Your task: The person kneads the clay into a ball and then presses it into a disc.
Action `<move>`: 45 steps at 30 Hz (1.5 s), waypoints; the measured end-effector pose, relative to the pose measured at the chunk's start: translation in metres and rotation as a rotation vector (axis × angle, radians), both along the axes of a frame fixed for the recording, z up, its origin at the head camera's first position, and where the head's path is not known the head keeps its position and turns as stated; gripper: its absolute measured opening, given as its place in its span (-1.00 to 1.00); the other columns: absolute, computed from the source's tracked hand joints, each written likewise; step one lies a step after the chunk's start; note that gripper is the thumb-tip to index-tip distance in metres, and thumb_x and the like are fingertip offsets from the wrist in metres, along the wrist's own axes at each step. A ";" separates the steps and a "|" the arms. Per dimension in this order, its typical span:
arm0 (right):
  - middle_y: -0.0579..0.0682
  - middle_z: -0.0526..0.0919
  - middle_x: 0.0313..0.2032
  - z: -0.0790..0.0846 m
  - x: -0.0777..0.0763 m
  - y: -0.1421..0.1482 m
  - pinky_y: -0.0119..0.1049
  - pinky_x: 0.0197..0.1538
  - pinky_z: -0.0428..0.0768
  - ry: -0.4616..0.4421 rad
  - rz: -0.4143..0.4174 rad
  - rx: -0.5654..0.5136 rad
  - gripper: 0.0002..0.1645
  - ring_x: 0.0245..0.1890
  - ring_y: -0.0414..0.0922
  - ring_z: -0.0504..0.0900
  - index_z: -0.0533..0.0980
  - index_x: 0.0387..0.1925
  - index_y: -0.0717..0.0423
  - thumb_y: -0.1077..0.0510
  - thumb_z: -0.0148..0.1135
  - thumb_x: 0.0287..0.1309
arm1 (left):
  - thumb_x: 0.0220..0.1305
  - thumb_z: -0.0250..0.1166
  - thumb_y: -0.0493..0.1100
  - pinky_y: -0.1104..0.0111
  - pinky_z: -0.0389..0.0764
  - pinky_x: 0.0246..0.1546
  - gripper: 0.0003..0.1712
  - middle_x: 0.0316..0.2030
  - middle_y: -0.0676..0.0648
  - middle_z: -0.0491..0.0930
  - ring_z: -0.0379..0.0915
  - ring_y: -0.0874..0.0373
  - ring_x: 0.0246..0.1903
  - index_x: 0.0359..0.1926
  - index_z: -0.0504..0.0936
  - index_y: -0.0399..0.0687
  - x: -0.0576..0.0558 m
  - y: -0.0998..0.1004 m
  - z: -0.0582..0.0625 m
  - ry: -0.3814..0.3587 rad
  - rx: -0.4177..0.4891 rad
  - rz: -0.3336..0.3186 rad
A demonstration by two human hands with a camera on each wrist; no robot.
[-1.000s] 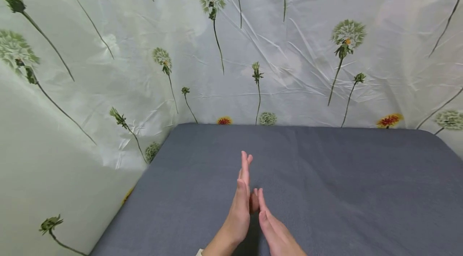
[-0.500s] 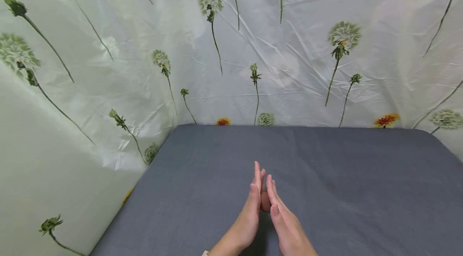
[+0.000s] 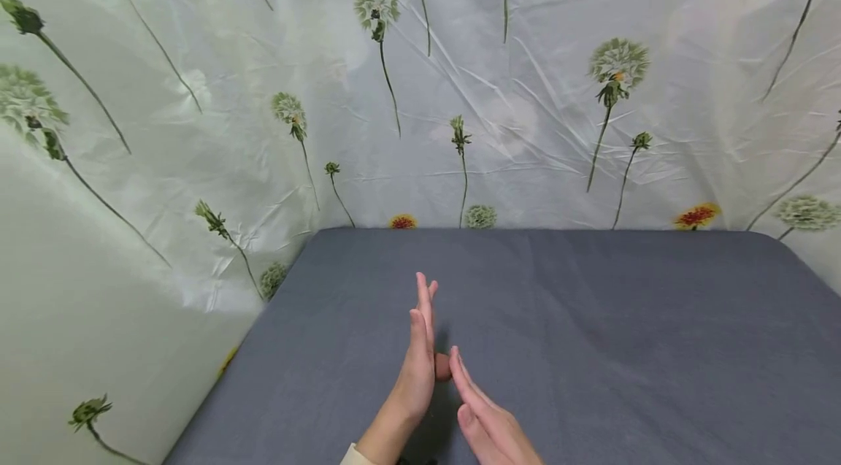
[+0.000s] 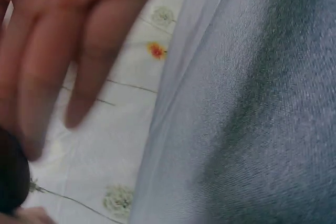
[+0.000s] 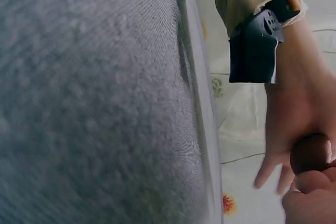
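A small brown ball (image 3: 443, 368), like a lump of modelling clay, sits between two facing palms over the grey cloth. My left hand (image 3: 417, 363) stands upright with straight fingers, its palm against the ball. From the other side my right hand (image 3: 489, 417) touches it with straight fingers near their tips, reaching less far forward than the left. The right wrist view shows the ball (image 5: 308, 154) against the left palm, with right fingers (image 5: 314, 195) at its near side. In the left wrist view the ball (image 4: 11, 171) appears as a dark round shape at the left edge, below blurred fingers.
A grey cloth-covered table (image 3: 591, 333) spreads under the hands. Behind it and to the left hangs a pale, shiny sheet (image 3: 512, 100) printed with dandelions. A dark wrist device (image 5: 254, 48) is strapped at the left cuff.
Over the last half second my left hand has slid forward and leftward while my right hand has drawn back. Before that they stood nearly level. The ball has shifted left with them, still between the palms.
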State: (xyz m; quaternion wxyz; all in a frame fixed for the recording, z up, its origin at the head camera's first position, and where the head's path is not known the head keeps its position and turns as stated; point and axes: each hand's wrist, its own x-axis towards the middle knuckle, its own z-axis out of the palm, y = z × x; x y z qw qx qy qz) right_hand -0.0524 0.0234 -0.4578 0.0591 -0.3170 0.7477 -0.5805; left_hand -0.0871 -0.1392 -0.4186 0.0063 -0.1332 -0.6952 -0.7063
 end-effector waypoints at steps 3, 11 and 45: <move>0.14 0.03 0.70 0.006 0.002 0.002 -0.62 0.52 0.12 0.203 -0.011 -0.107 -0.26 0.66 -0.36 0.02 0.12 0.70 0.10 0.44 -0.20 0.59 | 0.56 -0.76 0.49 0.11 0.56 0.26 -0.25 0.76 -0.03 -0.41 0.00 -0.32 0.62 0.66 -0.60 0.63 -0.003 0.005 -0.005 -0.048 0.005 -0.053; 0.08 -0.04 0.72 0.012 -0.006 0.009 -0.40 0.63 0.08 0.091 -0.119 -0.099 -0.32 0.71 -0.13 -0.10 0.00 0.73 0.09 0.26 -0.26 0.71 | 0.63 -0.80 0.37 -0.47 -0.50 0.54 -0.33 0.76 0.03 -0.43 -0.58 -0.15 0.74 0.65 -0.61 0.61 0.010 0.021 -0.013 -0.041 -0.077 -0.142; 0.02 -0.37 0.74 0.022 -0.008 0.022 -0.31 0.66 -0.18 -0.142 0.001 -0.071 -0.28 0.72 -0.06 -0.37 -0.29 0.74 0.06 0.11 -0.36 0.79 | 0.62 -0.81 0.37 -0.46 -0.42 0.54 -0.35 0.75 0.17 -0.47 -0.31 -0.09 0.71 0.62 -0.63 0.67 0.014 0.027 -0.002 -0.028 -0.076 -0.166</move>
